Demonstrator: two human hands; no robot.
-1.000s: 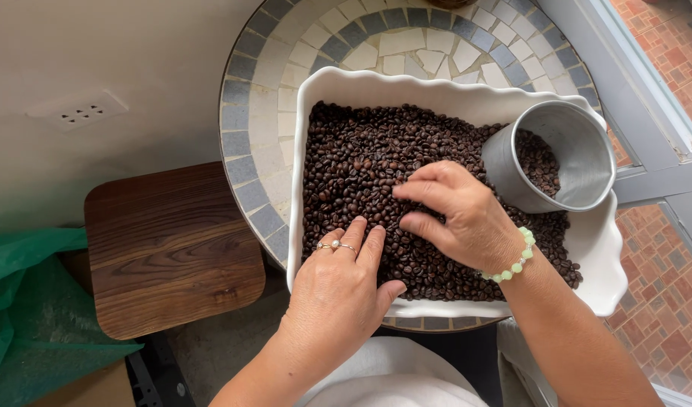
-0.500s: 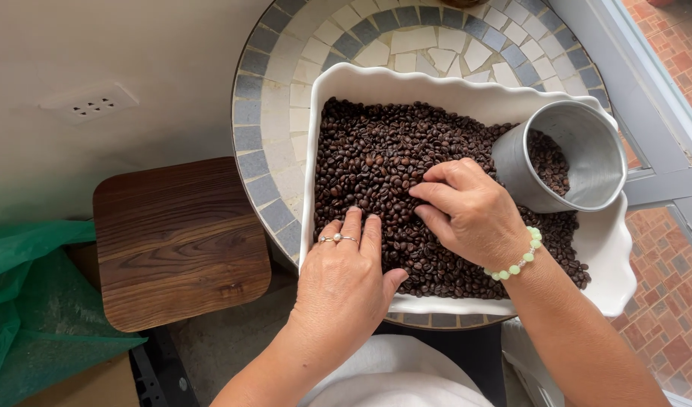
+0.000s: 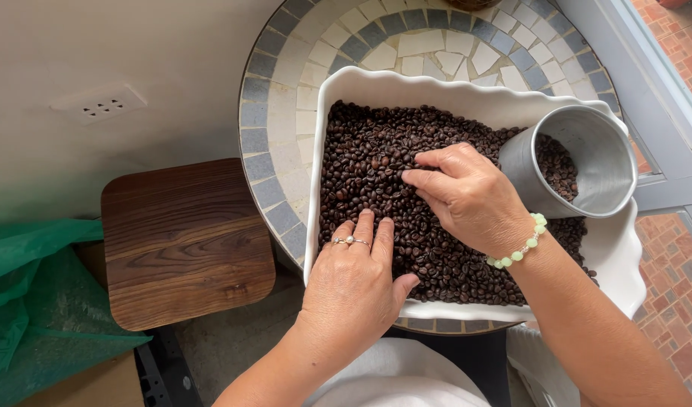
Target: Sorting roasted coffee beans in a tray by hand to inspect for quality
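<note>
Dark coffee beans (image 3: 368, 151) in white dish (image 3: 406, 81), under spread left hand (image 3: 353, 283) and loosely curled right hand (image 3: 470, 196).

Green plastic bag (image 3: 29, 301) crumpled at lower left (beside wooden stool (image 3: 186, 241)); no labels, signs, screens.

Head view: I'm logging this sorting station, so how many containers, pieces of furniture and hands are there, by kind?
White ceramic dish: 1
Grey metal cup: 1
Mosaic table: 1
Wooden stool: 1
Hands, left hand and right hand: 2
Total: 6
</note>
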